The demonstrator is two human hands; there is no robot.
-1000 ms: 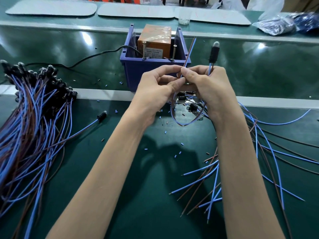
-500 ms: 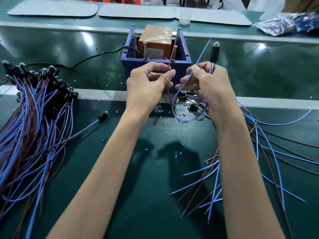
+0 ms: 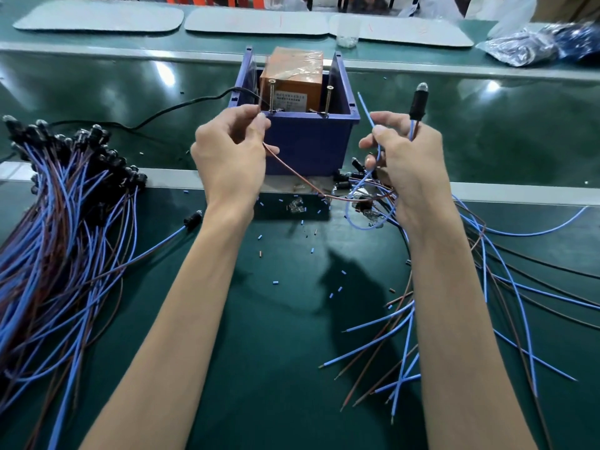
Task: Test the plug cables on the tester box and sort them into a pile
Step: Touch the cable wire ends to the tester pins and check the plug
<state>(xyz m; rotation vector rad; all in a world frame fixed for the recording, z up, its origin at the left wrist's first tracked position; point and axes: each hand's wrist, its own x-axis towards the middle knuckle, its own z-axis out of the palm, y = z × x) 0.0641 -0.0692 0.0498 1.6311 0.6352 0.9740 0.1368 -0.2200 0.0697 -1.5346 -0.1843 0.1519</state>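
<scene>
The tester box (image 3: 308, 142) is a blue bin holding an orange unit, with two upright screw posts at its front rim. My left hand (image 3: 232, 154) pinches the brown wire (image 3: 292, 172) of one plug cable, its tip close to the left post (image 3: 271, 95). My right hand (image 3: 407, 160) holds the same cable's black plug (image 3: 418, 102) upright and pinches its blue wire (image 3: 368, 115), whose tip points up, apart from the right post (image 3: 329, 100). A big pile of cables (image 3: 61, 222) lies at the left. Loose cables (image 3: 506, 287) spread at the right.
A black power cord (image 3: 181, 107) runs left from the box. Small bits of cut insulation (image 3: 276, 282) dot the green mat between my arms. A metal rail (image 3: 519, 191) crosses behind my hands. Plastic bags (image 3: 532, 47) lie at the far right, grey mats at the back.
My hands have moved apart, splitting the cable's two wires. The left hand carried the brown wire up to the left post; the right hand drew the blue wire and plug to the right.
</scene>
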